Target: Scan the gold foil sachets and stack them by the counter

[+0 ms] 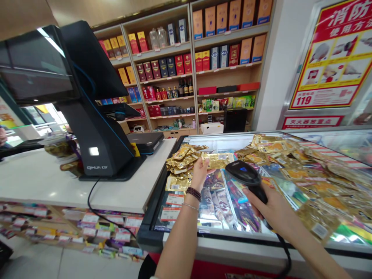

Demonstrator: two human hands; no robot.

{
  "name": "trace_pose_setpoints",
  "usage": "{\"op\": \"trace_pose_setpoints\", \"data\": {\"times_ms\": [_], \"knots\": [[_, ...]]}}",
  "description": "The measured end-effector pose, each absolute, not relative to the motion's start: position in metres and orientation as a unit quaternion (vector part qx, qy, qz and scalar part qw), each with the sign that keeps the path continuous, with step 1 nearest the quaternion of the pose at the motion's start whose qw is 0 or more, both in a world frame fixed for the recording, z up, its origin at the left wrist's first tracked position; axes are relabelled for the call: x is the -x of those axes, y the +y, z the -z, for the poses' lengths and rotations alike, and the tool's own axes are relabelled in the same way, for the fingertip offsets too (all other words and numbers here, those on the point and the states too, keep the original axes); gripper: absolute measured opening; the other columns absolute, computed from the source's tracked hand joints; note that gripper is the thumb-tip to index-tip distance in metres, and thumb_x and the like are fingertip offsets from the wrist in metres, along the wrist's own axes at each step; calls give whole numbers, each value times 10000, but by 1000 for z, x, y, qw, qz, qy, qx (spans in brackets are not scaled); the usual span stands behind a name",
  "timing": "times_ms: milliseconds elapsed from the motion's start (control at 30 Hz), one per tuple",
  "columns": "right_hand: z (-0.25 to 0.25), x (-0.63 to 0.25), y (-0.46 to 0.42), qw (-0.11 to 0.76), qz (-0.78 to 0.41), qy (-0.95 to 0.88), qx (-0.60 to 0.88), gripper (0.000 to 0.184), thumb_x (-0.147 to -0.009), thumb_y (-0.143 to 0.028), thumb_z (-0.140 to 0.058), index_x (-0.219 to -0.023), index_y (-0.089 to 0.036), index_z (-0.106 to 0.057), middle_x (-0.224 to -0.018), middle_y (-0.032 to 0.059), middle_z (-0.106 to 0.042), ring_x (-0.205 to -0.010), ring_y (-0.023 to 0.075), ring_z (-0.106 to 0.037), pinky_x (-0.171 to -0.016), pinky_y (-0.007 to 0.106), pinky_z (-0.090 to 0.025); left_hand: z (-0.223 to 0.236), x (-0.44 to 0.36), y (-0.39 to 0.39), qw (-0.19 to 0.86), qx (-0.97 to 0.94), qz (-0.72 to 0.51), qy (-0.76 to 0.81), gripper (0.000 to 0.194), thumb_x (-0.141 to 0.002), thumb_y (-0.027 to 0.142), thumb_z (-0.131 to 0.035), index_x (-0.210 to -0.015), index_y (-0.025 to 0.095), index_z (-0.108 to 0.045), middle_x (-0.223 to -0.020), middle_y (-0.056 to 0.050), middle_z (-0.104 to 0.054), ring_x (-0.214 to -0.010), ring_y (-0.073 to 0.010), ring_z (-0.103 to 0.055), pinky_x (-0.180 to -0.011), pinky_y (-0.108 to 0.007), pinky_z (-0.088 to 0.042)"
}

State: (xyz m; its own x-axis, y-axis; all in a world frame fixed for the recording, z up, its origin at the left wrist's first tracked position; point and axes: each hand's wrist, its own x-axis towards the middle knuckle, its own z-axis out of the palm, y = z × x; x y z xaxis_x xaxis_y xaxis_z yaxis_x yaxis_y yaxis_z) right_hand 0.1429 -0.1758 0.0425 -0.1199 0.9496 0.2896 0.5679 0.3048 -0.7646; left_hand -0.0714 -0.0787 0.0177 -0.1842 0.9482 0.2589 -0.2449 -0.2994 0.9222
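My left hand [201, 170], with a beaded bracelet at the wrist, grips a gold snack packet [218, 160] by its left end above the freezer's glass top. In my right hand [269, 203] is a black barcode scanner [244, 174], its head close to the packet's right end. A cable hangs from the scanner's handle. Left of my left hand lies a pile of gold packets [181, 161]. Many more gold packets [314, 182] are spread over the glass to the right of the scanner.
The chest freezer [155, 228] holds wrapped goods under its glass. To its left, a white counter [35, 186] carries a black checkout terminal [95, 131] and a dark flat box [147, 141]. Shelves [162, 77] of boxed bottles stand behind; a red-yellow fire poster [334, 58] hangs on the right.
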Motion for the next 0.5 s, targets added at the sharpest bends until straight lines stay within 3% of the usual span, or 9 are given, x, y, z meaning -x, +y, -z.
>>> {"op": "trace_pose_setpoints", "data": {"times_ms": [133,233,500], "knots": [[-49,-139,-184,404,-258,-693,538,402,-832,-639,-480,-852,-238,-512,-419,-47,-533,-366,199,-514,-460,325,-393,-19,72,-79,463,-457,-654,386,415,-762,517,-701,-947,158,-604,-887,-27,-642,-790,-135,-637,-776,-342,-610],[-52,-141,-185,407,-271,-687,538,389,-840,-628,-485,-847,-240,-515,-420,-52,-524,-376,194,-509,-465,324,-401,-18,71,-79,456,-451,-659,394,387,-779,494,-695,-945,155,-608,-891,-31,-652,-813,-146,-641,-782,-349,-612],[-38,-164,-165,380,-250,-686,567,537,-710,-791,-459,-534,-285,-474,-398,22,-522,-375,229,-528,-457,378,-461,-16,112,-99,351,-462,-661,476,301,-838,393,-626,-1054,183,-617,-1057,-86,-679,-897,-209,-663,-731,-359,-605]]}}
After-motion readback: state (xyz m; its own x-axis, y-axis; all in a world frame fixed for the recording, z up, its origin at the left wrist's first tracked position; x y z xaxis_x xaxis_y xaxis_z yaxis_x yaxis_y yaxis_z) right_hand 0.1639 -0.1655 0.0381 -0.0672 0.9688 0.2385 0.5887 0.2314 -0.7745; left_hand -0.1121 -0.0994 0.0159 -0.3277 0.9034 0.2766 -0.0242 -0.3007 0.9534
